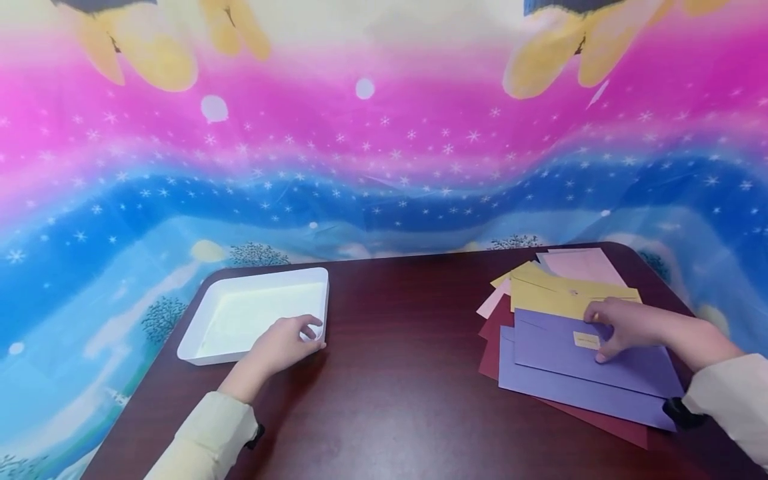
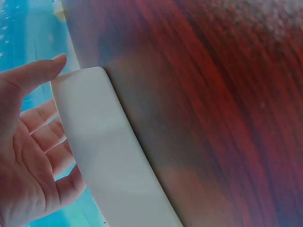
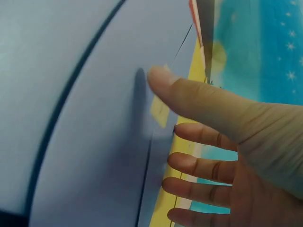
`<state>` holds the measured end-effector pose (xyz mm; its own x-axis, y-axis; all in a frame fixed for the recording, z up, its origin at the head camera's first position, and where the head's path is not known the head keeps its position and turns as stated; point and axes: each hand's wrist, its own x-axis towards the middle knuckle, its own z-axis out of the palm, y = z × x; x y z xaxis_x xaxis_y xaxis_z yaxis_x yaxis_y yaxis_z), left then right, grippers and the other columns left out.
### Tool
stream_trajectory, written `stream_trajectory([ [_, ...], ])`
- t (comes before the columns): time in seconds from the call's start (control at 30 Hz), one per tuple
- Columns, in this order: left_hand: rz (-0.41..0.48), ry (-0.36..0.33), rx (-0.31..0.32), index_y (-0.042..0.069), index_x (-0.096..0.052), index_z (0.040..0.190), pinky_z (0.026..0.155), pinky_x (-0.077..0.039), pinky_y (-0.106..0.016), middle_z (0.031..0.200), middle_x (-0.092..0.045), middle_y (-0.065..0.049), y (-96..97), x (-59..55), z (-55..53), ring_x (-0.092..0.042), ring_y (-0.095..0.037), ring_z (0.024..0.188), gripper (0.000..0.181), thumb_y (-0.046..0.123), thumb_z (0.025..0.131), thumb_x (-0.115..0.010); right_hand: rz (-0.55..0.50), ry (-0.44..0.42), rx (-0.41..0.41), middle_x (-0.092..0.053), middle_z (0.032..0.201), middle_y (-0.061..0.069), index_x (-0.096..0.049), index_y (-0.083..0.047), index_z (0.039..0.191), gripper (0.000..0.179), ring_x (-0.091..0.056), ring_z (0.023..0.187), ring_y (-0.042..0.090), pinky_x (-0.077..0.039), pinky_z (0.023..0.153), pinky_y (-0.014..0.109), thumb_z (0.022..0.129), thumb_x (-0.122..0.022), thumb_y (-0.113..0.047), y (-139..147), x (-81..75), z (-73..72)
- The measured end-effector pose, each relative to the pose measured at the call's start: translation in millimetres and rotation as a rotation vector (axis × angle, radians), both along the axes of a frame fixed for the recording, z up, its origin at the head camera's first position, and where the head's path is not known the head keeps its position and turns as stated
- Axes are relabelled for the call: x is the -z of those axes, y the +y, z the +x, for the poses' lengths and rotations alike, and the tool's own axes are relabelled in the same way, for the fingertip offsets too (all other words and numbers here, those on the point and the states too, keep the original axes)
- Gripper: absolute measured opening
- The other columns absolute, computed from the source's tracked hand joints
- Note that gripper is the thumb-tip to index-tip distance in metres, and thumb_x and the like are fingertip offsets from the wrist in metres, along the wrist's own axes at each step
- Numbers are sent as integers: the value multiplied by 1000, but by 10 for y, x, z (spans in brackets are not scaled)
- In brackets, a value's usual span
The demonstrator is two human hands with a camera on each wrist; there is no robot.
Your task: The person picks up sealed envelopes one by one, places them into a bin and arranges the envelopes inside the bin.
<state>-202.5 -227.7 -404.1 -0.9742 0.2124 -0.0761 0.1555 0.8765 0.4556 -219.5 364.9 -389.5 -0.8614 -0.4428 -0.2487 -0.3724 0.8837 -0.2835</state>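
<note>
To the left on the table is a shallow white tray [image 1: 252, 320] with a pale bottom. My left hand [image 1: 287, 343] holds its near right corner; in the left wrist view the thumb [image 2: 47, 70] lies at the corner and the other fingers pass behind the white wall. My right hand [image 1: 630, 325] is over a purple envelope [image 1: 558, 360] bearing a small cream label [image 1: 586, 340]. Its thumb [image 3: 177, 90] is above the envelope's face, casting a shadow, with the fingers spread around the far edge. A yellow envelope [image 1: 543, 290] lies just beyond.
Under the purple envelope are another purple envelope [image 1: 507, 373] and dark red ones [image 1: 600, 420]. Pale pink envelopes [image 1: 585, 265] lie at the pile's far side. The dark wooden table [image 1: 396, 360] stands before a colourful snowflake-patterned cloth [image 1: 384, 153].
</note>
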Motion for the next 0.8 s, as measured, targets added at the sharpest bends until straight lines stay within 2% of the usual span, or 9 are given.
stream_trajectory([
  [0.2, -23, 17, 41, 6, -75, 106, 80, -57, -43, 89, -71, -2, 15, 10, -11, -67, -18, 82, 19, 14, 90, -78, 11, -17, 70, -59, 102, 15, -59, 2, 105, 59, -52, 88, 31, -48, 77, 44, 65, -97, -20, 100, 46, 36],
  [0.4, -45, 22, 62, 7, -74, 99, 76, -56, -40, 84, -69, 0, 19, 29, -15, -63, -16, 77, 9, 9, 91, -77, 21, -16, 103, -57, 97, 14, -55, 3, 103, 63, -49, 85, 31, -45, 72, 40, 64, -98, -22, 134, 67, 40],
  [0.6, -48, 28, 76, 8, -73, 100, 76, -56, -40, 87, -69, 0, -7, 69, 33, -63, -17, 80, 13, 1, 90, -76, 14, -21, 113, -57, 95, 12, -53, 4, 102, 67, -49, 84, 30, -44, 72, 39, 63, -99, -25, 143, 120, 39],
  [0.8, -71, 27, 122, 9, -74, 109, 83, -57, -42, 96, -71, -3, 27, 83, 52, -66, -21, 89, 23, -4, 90, -74, 2, -26, 123, -56, 93, 10, -53, 5, 101, 67, -49, 83, 29, -44, 71, 38, 64, -99, -25, 145, 150, 21],
])
